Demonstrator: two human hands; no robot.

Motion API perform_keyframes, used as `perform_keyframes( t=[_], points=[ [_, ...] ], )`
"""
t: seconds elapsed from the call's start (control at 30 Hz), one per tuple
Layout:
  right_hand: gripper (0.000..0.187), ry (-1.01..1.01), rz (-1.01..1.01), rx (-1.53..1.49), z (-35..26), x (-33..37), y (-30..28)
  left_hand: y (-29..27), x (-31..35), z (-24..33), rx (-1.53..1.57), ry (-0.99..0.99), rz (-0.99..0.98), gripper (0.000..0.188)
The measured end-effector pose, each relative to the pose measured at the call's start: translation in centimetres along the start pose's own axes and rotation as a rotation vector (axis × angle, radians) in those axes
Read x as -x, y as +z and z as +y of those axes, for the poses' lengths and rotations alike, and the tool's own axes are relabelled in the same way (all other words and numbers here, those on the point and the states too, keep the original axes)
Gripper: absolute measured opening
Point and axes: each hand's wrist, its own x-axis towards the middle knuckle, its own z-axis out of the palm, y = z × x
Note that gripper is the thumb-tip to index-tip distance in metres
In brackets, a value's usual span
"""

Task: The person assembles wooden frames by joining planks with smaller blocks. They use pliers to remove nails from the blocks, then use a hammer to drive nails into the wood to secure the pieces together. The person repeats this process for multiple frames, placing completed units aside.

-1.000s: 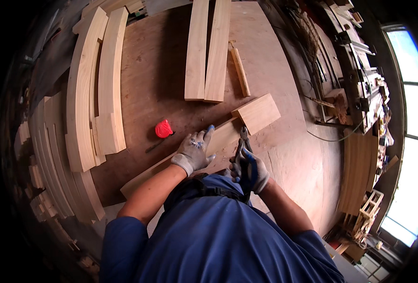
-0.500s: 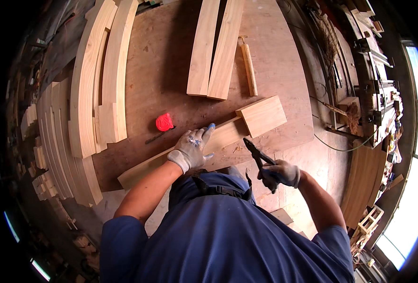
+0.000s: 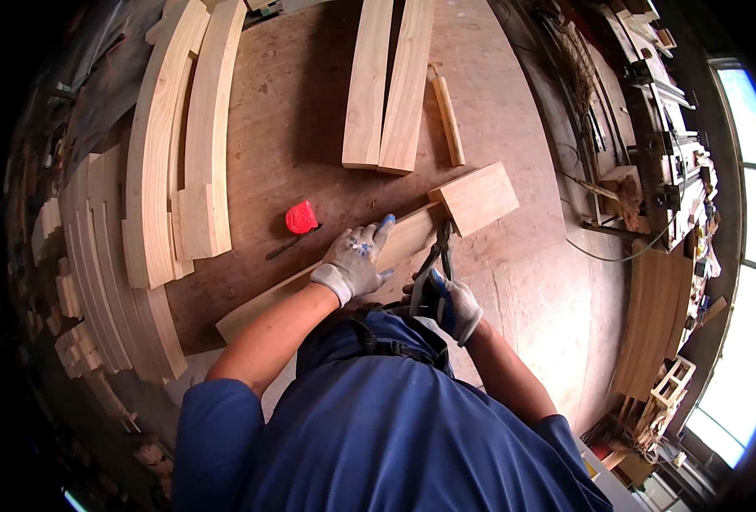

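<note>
My left hand (image 3: pixel 354 260), in a grey-white glove with blue fingertips, rests on a long pale wooden beam (image 3: pixel 409 236) lying slantwise across the table. Its fingers are stretched out and the thumb is spread. A short wooden block (image 3: pixel 481 198) sits crosswise at the beam's right end. My right hand (image 3: pixel 458 309), gloved too, is closed round the handles of black pliers (image 3: pixel 443 246). Their jaws reach the corner where beam and block meet; whether they grip anything there is too small to tell.
A red tape measure (image 3: pixel 300 218) and a thin dark tool (image 3: pixel 281 249) lie left of the beam. Two thick timbers (image 3: pixel 403 111) and a wooden-handled tool (image 3: pixel 448 119) are beyond it. Curved timbers (image 3: pixel 152 179) stand stacked at left; wooden parts (image 3: pixel 651 316) are at right.
My right hand has brought the pliers left and inward, from off to the right up to the joint of beam and block. My left hand stays on the beam.
</note>
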Motion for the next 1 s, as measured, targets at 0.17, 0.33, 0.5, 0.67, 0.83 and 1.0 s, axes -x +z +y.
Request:
perform_keyframes(
  t=[0.17,0.33,0.5,0.67,0.83,1.0],
  points=[
    [0.053,0.036,-0.043,-0.234,0.7,-2.4,4.4,-6.6,1.1,0.8,-0.010,0.090,-0.183,0.092],
    [0.047,-0.557,-0.252,0.373,3.2,-12.9,-1.8,7.0,-3.3,-1.5,-0.165,0.171,0.225,0.068],
    [0.062,-0.078,0.019,-0.227,2.9,-6.2,4.3,3.0,0.2,-1.4,0.012,0.122,0.255,0.089],
    [0.053,-0.033,-0.087,-0.302,2.4,-6.1,1.9,1.8,0.3,-1.1,0.029,0.103,0.162,0.095],
    [0.053,0.018,0.006,-0.241,1.7,-3.3,3.1,0.7,0.4,-0.7,0.043,0.093,0.079,0.103],
    [0.056,0.140,0.067,-0.069,-1.0,-0.1,1.4,-1.0,0.5,-0.3,0.065,0.065,-0.021,0.104]
  ],
)
